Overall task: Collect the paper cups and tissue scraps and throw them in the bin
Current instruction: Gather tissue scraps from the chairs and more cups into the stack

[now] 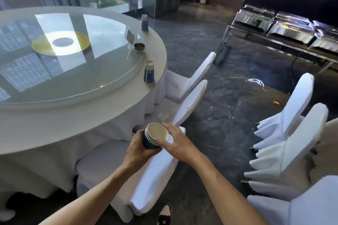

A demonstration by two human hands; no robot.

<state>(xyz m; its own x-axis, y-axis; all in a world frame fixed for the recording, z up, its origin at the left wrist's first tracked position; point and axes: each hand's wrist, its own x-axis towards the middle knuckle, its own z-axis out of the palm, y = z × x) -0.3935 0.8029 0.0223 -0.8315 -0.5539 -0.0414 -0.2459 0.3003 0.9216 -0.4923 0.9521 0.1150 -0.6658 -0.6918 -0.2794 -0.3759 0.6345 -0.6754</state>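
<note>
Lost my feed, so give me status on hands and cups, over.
Left hand grips the cup stack; right hand pinches its rim. Two upside-down cups left on the table: near cup, far cup. Bin not in view.

Matt paper cups (154, 136) in my fingers (165, 125), glossy glass turntable (73, 71) on the cloth-draped bench (102, 115), polished marble floor (219, 115).
</note>
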